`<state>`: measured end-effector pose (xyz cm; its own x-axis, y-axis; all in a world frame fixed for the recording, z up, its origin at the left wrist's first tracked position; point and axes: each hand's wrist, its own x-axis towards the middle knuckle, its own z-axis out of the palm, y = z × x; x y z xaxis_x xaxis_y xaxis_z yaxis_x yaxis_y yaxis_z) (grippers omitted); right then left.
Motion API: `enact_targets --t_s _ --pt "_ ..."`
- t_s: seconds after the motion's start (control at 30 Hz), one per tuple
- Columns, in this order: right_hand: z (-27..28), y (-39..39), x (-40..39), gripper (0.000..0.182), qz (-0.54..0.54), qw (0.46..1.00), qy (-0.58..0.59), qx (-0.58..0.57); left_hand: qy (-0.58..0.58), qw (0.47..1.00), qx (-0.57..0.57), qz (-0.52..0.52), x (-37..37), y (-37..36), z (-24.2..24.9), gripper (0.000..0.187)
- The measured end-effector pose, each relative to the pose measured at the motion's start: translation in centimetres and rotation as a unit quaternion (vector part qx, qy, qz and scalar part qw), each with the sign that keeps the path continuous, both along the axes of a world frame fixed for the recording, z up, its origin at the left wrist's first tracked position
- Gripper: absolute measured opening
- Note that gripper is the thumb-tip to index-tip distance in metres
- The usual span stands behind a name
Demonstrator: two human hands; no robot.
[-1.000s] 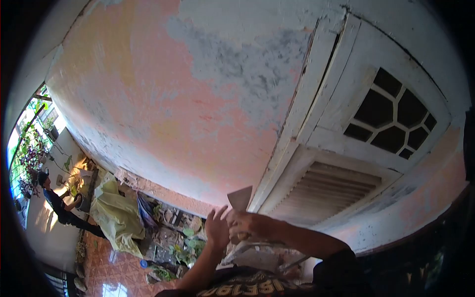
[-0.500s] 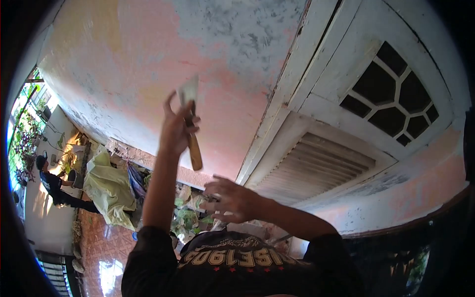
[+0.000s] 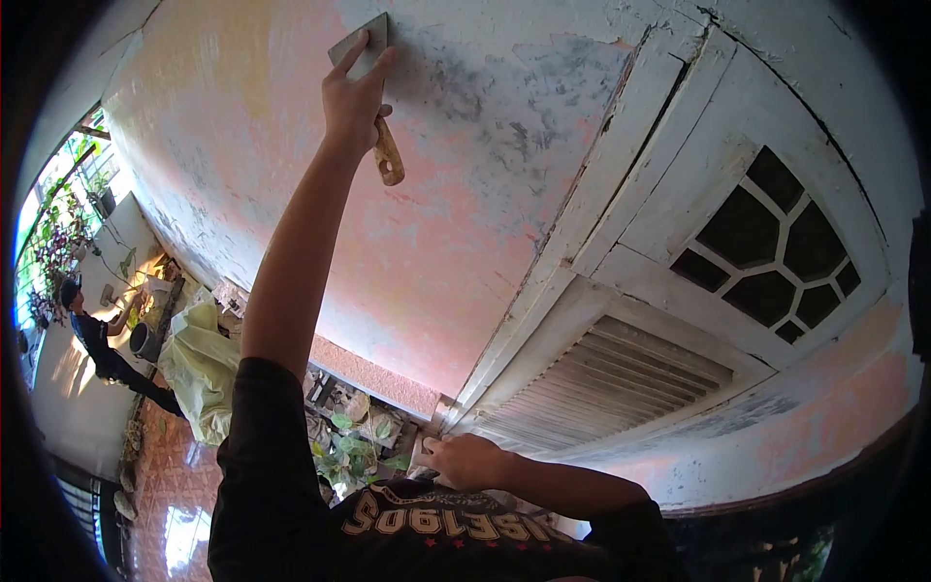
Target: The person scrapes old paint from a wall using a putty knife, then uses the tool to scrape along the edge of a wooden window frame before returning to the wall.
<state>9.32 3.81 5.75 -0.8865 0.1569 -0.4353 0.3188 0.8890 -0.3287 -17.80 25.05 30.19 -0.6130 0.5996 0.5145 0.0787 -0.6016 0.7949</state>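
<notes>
My left hand reaches up at the wall, closed on a scraper with a wooden handle. Two of its fingers lie along the wide metal blade, which is at the painted wall, by the edge of a grey patch. Low in the view, in front of the dark shirt, is my right hand. Its fingers are curled, and what they hold, if anything, is hidden.
A white wooden panel with louvres and a patterned opening stands right of the wall. Plants are below it. At the far left, a person stands near a dark bucket and a pale green cover.
My left hand has risen with the scraper, bringing its blade up to the wall. My right hand has moved lower, its spread fingers now curled. The person at the left has raised an arm.
</notes>
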Motion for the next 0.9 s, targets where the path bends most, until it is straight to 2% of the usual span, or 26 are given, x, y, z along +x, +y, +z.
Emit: enact_targets --t_s 0.03,0.27,0.43,0.73,0.9 --pt "-0.3 0.0 0.0 0.047 -0.002 1.000 0.011 0.001 0.001 1.000 -0.002 -0.001 0.0 -0.1 0.0 0.058" --pt "0.3 0.1 -0.5 0.044 -0.017 0.999 -0.009 -0.043 0.006 0.998 -0.041 -0.045 0.0 -1.0 0.5 0.058" --pt "-0.1 0.1 -0.5 0.045 -0.015 1.000 -0.009 -0.018 0.017 0.998 -0.052 -0.041 -0.8 -1.6 2.4 0.059" --pt "0.3 0.0 -0.4 0.046 0.004 1.000 -0.017 0.014 0.028 0.996 -0.071 -0.037 -1.7 -1.4 2.7 0.060" --pt "-0.5 0.1 -0.3 0.049 0.010 1.000 -0.019 0.017 0.032 0.993 -0.066 -0.089 -2.2 -1.2 1.8 0.060"
